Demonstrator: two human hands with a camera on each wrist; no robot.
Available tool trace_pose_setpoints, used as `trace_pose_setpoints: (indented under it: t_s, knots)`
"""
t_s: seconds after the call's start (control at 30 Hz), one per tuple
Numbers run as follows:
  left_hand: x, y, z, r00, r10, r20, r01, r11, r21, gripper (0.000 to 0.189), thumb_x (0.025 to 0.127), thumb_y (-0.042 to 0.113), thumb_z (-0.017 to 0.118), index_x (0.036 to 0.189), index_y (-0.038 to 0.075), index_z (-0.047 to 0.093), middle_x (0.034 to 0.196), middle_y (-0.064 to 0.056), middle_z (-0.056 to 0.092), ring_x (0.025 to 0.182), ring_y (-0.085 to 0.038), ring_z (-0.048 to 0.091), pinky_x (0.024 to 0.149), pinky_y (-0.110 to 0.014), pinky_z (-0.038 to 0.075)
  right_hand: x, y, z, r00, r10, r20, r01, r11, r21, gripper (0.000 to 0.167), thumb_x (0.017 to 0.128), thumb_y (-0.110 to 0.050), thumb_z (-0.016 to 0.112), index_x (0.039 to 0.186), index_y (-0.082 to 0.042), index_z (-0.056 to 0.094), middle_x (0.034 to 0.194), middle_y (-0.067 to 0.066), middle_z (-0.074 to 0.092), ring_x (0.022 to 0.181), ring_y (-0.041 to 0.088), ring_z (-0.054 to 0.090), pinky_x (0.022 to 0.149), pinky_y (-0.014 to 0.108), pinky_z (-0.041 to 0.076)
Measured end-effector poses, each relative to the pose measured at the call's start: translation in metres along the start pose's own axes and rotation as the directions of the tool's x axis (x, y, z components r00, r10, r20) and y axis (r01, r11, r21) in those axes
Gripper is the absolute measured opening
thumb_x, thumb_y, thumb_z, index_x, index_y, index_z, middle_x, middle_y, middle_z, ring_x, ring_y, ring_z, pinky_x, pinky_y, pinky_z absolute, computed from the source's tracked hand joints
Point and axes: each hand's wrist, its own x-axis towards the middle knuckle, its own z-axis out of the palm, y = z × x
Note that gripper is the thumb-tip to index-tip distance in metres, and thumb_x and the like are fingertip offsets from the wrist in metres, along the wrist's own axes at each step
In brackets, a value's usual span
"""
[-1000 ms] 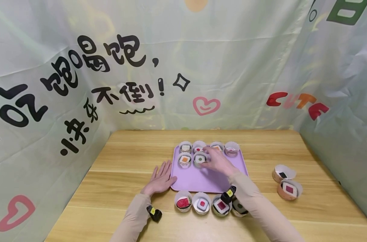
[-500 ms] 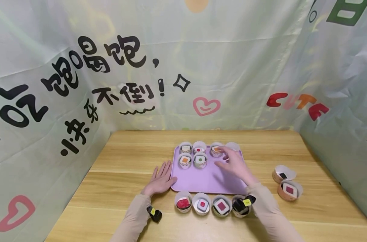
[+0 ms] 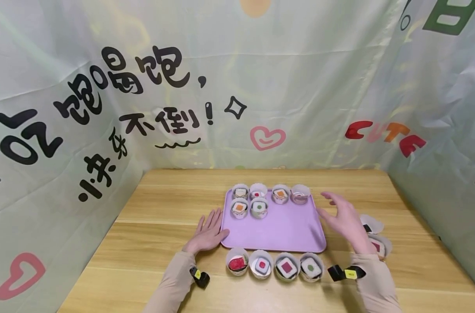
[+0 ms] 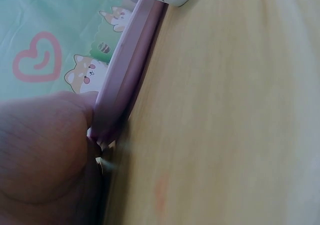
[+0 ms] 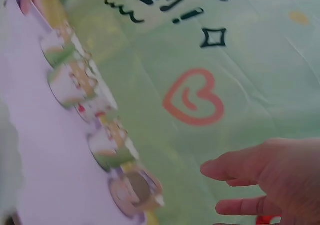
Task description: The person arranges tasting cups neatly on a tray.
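In the head view my left hand (image 3: 207,234) rests on the table, fingers straight, its thumb touching the lower left edge of a purple tray (image 3: 284,232). The left wrist view shows that tray edge (image 4: 122,75) beside the thumb. My right hand (image 3: 345,219) hangs off the tray's right side, fingers loosely spread, holding nothing. Several paper baking cups stand on the tray, among them one with an orange-topped sushi-like piece (image 3: 280,194) and a pinkish cup (image 3: 300,194) at the back right. A cup with a green-dotted piece (image 3: 259,208) stands in the second row.
Along the tray's front edge, several more filled cups stand on the wooden table (image 3: 163,204), the leftmost with a red piece (image 3: 237,262). Two orange-brown cups, one with a black piece (image 3: 372,224), lie partly behind my right hand. A printed curtain (image 3: 308,87) encloses the back and sides.
My right hand has moved right, from beside the green-dotted cup, across the tray and past its right edge. The cups and my left hand have stayed put.
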Motion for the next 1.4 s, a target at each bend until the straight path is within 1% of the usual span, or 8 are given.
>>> trace_pose_setpoints:
  t_s: [0.2, 0.4, 0.53, 0.7, 0.9, 1.17, 1.3, 1.4]
  knots:
    - [0.000, 0.000, 0.000, 1.000, 0.000, -0.001, 0.000, 1.000, -0.001, 0.072, 0.107, 0.046, 0.035, 0.161, 0.003, 0.013, 0.172, -0.011, 0.002, 0.160, -0.030, -0.001, 0.128, -0.054, -0.007, -0.008, 0.013, -0.011, 0.999, 0.042, -0.035, -0.043, 0.999, -0.032, 0.049, 0.091, -0.013, 0.071, 0.132, 0.007, 0.056, 0.128, 0.036, 0.059, 0.111, 0.053, 0.058, 0.087, 0.065, 0.049]
    - [0.000, 0.000, 0.000, 1.000, -0.003, 0.002, 0.003, 1.000, -0.001, 0.072, 0.107, 0.045, 0.035, 0.161, 0.003, 0.012, 0.172, -0.011, 0.001, 0.160, -0.030, -0.002, 0.128, -0.054, -0.008, -0.012, 0.026, -0.019, 0.993, 0.119, 0.001, -0.119, 0.990, -0.072, 0.051, 0.094, -0.019, 0.067, 0.137, 0.005, 0.052, 0.137, 0.037, 0.050, 0.121, 0.057, 0.049, 0.096, 0.070, 0.041]
    - [0.000, 0.000, 0.000, 1.000, -0.004, 0.004, 0.004, 1.000, -0.003, 0.072, 0.107, 0.046, 0.035, 0.161, 0.004, 0.012, 0.172, -0.011, 0.001, 0.160, -0.030, -0.002, 0.128, -0.054, -0.008, -0.015, 0.035, -0.026, 0.987, 0.158, 0.024, -0.154, 0.980, -0.123, 0.052, 0.095, -0.022, 0.066, 0.137, 0.005, 0.051, 0.139, 0.039, 0.047, 0.120, 0.060, 0.046, 0.094, 0.073, 0.039]
    - [0.000, 0.000, 0.000, 1.000, -0.003, -0.005, 0.003, 1.000, -0.011, 0.072, 0.107, 0.045, 0.036, 0.161, 0.003, 0.014, 0.172, -0.011, 0.002, 0.160, -0.031, -0.001, 0.128, -0.055, -0.008, -0.018, 0.048, -0.034, 0.981, 0.191, 0.044, -0.181, 0.969, -0.169, 0.056, 0.092, -0.026, 0.069, 0.136, 0.004, 0.051, 0.136, 0.038, 0.046, 0.116, 0.060, 0.046, 0.092, 0.071, 0.039]
    - [0.000, 0.000, 0.000, 1.000, -0.001, -0.001, 0.001, 1.000, -0.010, 0.072, 0.107, 0.045, 0.036, 0.161, 0.003, 0.013, 0.172, -0.011, 0.001, 0.160, -0.031, -0.002, 0.128, -0.055, -0.008, -0.024, 0.059, -0.043, 0.963, 0.242, 0.116, -0.212, 0.952, -0.222, 0.062, 0.090, -0.032, 0.071, 0.136, 0.004, 0.051, 0.136, 0.037, 0.047, 0.117, 0.060, 0.045, 0.092, 0.071, 0.038]
    - [-0.001, 0.000, -0.001, 1.000, -0.002, -0.003, 0.002, 1.000, 0.000, 0.072, 0.107, 0.044, 0.035, 0.161, 0.003, 0.012, 0.171, -0.011, 0.001, 0.160, -0.030, -0.002, 0.128, -0.054, -0.008, -0.026, 0.066, -0.048, 0.930, 0.300, 0.213, -0.260, 0.945, -0.197, 0.063, 0.089, -0.031, 0.070, 0.136, 0.006, 0.050, 0.138, 0.039, 0.042, 0.116, 0.062, 0.039, 0.084, 0.069, 0.041]
    - [-0.001, 0.001, -0.001, 1.000, -0.001, -0.002, 0.001, 1.000, -0.007, 0.071, 0.107, 0.044, 0.035, 0.161, 0.003, 0.013, 0.171, -0.011, 0.001, 0.160, -0.031, -0.001, 0.128, -0.055, -0.008, -0.025, 0.069, -0.048, 0.918, 0.315, 0.241, -0.274, 0.943, -0.189, 0.062, 0.088, -0.028, 0.071, 0.135, 0.007, 0.050, 0.135, 0.040, 0.043, 0.112, 0.061, 0.040, 0.080, 0.066, 0.044]
    - [-0.001, 0.001, -0.001, 1.000, 0.001, -0.007, -0.001, 1.000, -0.012, 0.071, 0.107, 0.043, 0.036, 0.161, 0.002, 0.014, 0.171, -0.012, 0.003, 0.160, -0.031, 0.000, 0.128, -0.055, -0.007, -0.024, 0.073, -0.047, 0.916, 0.313, 0.252, -0.267, 0.943, -0.199, 0.060, 0.085, -0.024, 0.071, 0.132, 0.008, 0.052, 0.131, 0.040, 0.047, 0.108, 0.058, 0.045, 0.079, 0.064, 0.046]
